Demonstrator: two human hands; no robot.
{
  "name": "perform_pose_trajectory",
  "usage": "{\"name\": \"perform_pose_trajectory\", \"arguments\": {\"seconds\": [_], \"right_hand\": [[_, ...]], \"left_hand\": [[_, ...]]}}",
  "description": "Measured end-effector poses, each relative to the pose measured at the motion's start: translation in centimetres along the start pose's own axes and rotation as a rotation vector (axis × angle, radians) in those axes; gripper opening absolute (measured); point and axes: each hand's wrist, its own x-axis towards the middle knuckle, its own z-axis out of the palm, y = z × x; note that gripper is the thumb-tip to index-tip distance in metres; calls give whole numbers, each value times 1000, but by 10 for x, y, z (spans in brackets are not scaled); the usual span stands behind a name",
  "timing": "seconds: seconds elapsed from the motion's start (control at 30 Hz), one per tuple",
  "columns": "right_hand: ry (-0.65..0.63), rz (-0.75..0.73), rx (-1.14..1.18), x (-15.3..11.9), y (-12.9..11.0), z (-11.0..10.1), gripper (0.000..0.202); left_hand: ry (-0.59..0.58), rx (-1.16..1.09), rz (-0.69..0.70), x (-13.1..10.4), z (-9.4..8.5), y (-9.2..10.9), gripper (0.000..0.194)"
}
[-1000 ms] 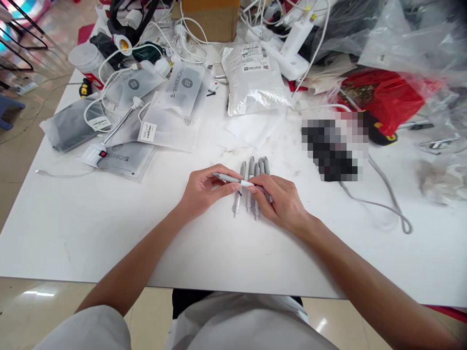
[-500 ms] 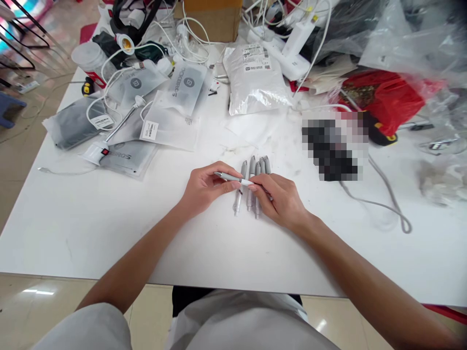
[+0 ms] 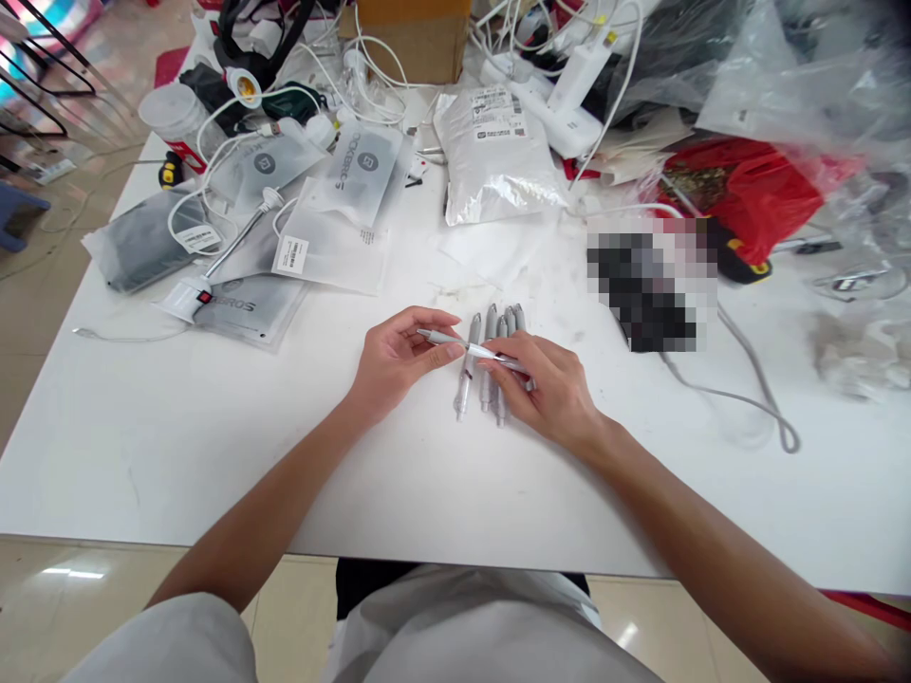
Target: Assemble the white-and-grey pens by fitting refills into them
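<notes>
A grey and white pen (image 3: 482, 351) lies nearly level between my two hands. My left hand (image 3: 395, 359) has its fingers curled round the grey end, with the index finger raised a little above the barrel and the thumb below it. The other half is pinched by the thumb and fingers of my right hand (image 3: 551, 387), and the pen's right end shows past the fingertips. Beneath the hands, several similar pens with clear ends lie side by side on the white table (image 3: 427, 484); the leftmost pen (image 3: 465, 379) is partly crossed by the held one.
Grey plastic pouches (image 3: 342, 232) and a lamp-holder stand (image 3: 189, 296) occupy the left side. Farther back are a white parcel (image 3: 498, 161), cables and a cardboard box (image 3: 427, 43). A blurred-out dark object (image 3: 644, 294), a grey cord (image 3: 758, 379) and a red bag (image 3: 775, 194) are to the right.
My left index finger has lifted slightly from the pen, loosening that grip. More of the pen shows at my right hand, whose fingers have shifted a little. The lying pens stay put.
</notes>
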Motion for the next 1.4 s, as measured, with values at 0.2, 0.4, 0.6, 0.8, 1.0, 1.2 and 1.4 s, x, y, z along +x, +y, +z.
{"name": "perform_pose_trajectory", "arguments": {"seconds": [0.2,0.4,0.6,0.8,1.0,1.2,1.4], "right_hand": [[25,19,25,1,-1,-1,6],[13,19,-1,1,0,0,6],[27,18,4,1,-1,0,3],[-31,-7,20,0,1,0,10],[1,7,1,-1,2,1,3],[-69,-36,48,1,-1,-1,16],[-34,-38,-37,-2,0,3,7]], "left_hand": [[-9,27,10,1,-1,-1,29],[-33,-1,19,0,-2,-2,31],[-18,-55,40,2,-3,-3,21],[-35,-46,28,2,-1,0,21],[7,-131,40,2,-1,-3,21],[-52,-102,52,1,-2,0,18],[-10,-120,21,1,0,1,26]]}}
